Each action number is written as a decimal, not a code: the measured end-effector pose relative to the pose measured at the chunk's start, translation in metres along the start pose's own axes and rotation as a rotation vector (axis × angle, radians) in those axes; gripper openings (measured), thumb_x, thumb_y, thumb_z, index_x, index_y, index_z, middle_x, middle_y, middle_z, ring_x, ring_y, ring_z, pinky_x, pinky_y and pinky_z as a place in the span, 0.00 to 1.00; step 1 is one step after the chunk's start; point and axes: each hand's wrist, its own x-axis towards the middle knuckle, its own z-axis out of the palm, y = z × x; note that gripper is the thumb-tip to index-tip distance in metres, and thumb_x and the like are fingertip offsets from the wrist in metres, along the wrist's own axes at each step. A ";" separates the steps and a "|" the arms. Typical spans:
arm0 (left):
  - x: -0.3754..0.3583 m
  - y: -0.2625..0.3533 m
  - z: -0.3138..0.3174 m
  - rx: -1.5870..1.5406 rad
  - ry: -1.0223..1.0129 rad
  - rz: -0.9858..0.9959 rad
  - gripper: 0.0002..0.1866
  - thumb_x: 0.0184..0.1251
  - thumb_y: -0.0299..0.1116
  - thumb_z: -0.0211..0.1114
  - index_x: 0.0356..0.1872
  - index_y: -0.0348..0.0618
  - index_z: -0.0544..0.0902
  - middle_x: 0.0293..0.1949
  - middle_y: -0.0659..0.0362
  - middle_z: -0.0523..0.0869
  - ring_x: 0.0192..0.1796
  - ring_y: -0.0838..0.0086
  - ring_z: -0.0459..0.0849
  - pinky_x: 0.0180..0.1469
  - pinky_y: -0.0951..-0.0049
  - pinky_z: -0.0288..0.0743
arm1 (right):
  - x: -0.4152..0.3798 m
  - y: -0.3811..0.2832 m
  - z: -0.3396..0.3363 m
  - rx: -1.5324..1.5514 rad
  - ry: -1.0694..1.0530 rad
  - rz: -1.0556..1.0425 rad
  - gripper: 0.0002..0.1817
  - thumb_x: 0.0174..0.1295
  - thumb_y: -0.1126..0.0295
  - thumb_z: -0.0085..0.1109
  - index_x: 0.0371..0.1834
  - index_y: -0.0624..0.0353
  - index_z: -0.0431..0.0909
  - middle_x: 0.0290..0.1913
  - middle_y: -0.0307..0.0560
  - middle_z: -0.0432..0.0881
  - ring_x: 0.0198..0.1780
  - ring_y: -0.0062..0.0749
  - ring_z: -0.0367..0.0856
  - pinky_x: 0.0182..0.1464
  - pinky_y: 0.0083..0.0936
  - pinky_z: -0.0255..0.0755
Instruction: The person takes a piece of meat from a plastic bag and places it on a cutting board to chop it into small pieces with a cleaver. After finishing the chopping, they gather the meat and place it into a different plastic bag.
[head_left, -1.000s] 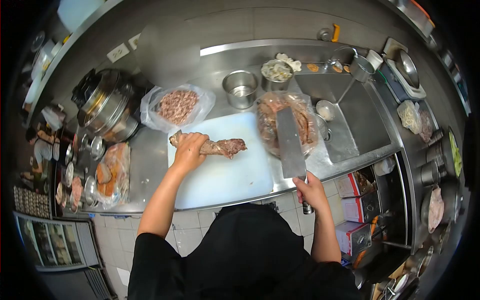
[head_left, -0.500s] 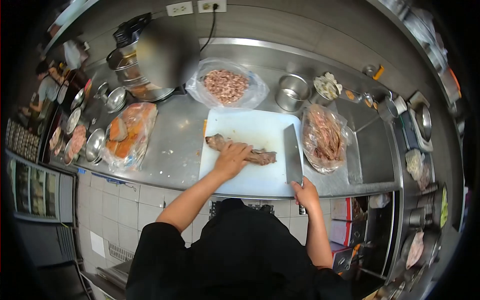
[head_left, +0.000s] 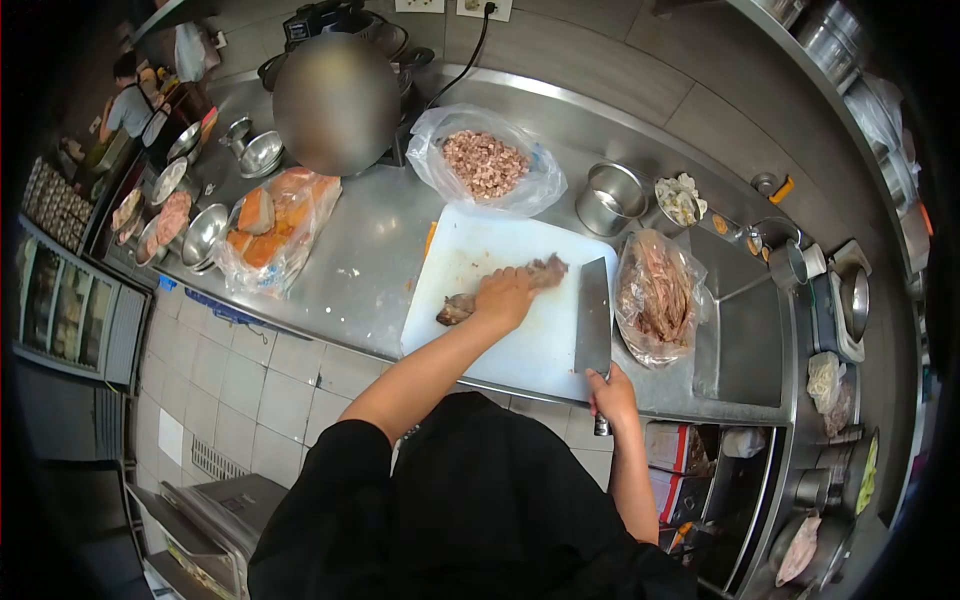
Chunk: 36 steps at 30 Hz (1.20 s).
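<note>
On the white cutting board [head_left: 450, 350] lies a long brownish strip of meat [head_left: 457, 309], and my left hand [head_left: 503, 300] is closed over its middle. The strip's two ends show on either side of my fingers, the far right one smeared by motion. My right hand [head_left: 613, 393] grips the handle of a cleaver [head_left: 594, 318]. Its broad blade rests along the right part of the board, pointing away from me, apart from the meat. Just right of the board is a clear plastic bag of similar meat strips [head_left: 660, 300].
Behind the board sits an open bag of diced meat [head_left: 486, 163]. A metal pot [head_left: 611, 198] stands near the sink [head_left: 745, 365]. On the left are a bag of orange-coloured blocks [head_left: 275, 235] and steel bowls [head_left: 205, 236]. Another person [head_left: 130, 105] is at the far left.
My left hand has turned the meat strip, so its right end now points up and away. The cleaver stays in my right hand at the board's right side. My view has shifted and tilted.
</note>
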 end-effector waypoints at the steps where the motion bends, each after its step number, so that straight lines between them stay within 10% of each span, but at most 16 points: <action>1: 0.008 0.006 0.003 -0.068 -0.040 -0.085 0.23 0.69 0.50 0.62 0.54 0.43 0.80 0.48 0.52 0.84 0.54 0.59 0.82 0.58 0.56 0.72 | -0.003 0.002 0.000 0.025 0.002 -0.002 0.14 0.69 0.65 0.57 0.48 0.64 0.75 0.16 0.44 0.76 0.12 0.29 0.74 0.17 0.30 0.68; 3: 0.022 0.009 0.002 -0.138 -0.095 -0.161 0.24 0.73 0.51 0.58 0.54 0.39 0.80 0.50 0.50 0.85 0.56 0.58 0.82 0.59 0.55 0.73 | -0.006 -0.001 0.000 -0.009 0.001 0.000 0.14 0.69 0.64 0.56 0.50 0.64 0.75 0.17 0.44 0.76 0.13 0.30 0.75 0.18 0.30 0.69; 5: 0.036 0.000 -0.011 -0.938 0.092 0.165 0.25 0.77 0.50 0.52 0.50 0.34 0.80 0.47 0.47 0.86 0.52 0.58 0.85 0.56 0.58 0.77 | -0.005 0.000 0.000 -0.018 0.013 0.009 0.15 0.69 0.63 0.56 0.51 0.63 0.76 0.17 0.45 0.76 0.14 0.30 0.75 0.20 0.31 0.70; 8: 0.049 -0.020 -0.027 -1.433 -0.295 -0.554 0.25 0.82 0.49 0.45 0.50 0.34 0.79 0.36 0.49 0.83 0.32 0.63 0.83 0.37 0.59 0.80 | -0.003 0.005 0.003 -0.009 0.017 0.004 0.16 0.69 0.62 0.55 0.51 0.62 0.76 0.18 0.45 0.77 0.15 0.31 0.77 0.20 0.31 0.71; 14: 0.038 -0.038 -0.034 -2.032 -0.239 -0.686 0.25 0.84 0.49 0.40 0.51 0.35 0.75 0.37 0.49 0.83 0.35 0.63 0.82 0.37 0.59 0.79 | -0.007 0.002 0.004 -0.030 0.033 0.011 0.18 0.68 0.60 0.54 0.51 0.64 0.76 0.21 0.53 0.82 0.16 0.37 0.80 0.26 0.35 0.75; 21: 0.004 -0.022 -0.034 -2.143 0.244 -0.677 0.21 0.84 0.46 0.40 0.53 0.37 0.73 0.42 0.48 0.82 0.43 0.60 0.81 0.49 0.58 0.76 | -0.004 0.010 0.009 -0.123 0.052 -0.052 0.19 0.67 0.58 0.55 0.48 0.64 0.76 0.27 0.62 0.84 0.30 0.56 0.85 0.42 0.47 0.78; 26: -0.023 -0.048 -0.010 -1.988 0.578 -0.511 0.20 0.68 0.24 0.64 0.58 0.39 0.68 0.57 0.53 0.78 0.62 0.64 0.76 0.66 0.58 0.70 | 0.000 0.017 0.012 -0.185 0.074 -0.092 0.19 0.67 0.57 0.55 0.48 0.65 0.76 0.34 0.67 0.85 0.39 0.62 0.85 0.47 0.50 0.77; 36: -0.105 -0.047 -0.007 -1.676 0.549 -0.398 0.30 0.67 0.19 0.66 0.68 0.38 0.63 0.61 0.51 0.78 0.61 0.65 0.80 0.68 0.62 0.71 | -0.012 -0.015 0.019 -0.047 -0.058 -0.095 0.22 0.68 0.56 0.56 0.51 0.67 0.75 0.33 0.63 0.85 0.34 0.55 0.86 0.42 0.46 0.77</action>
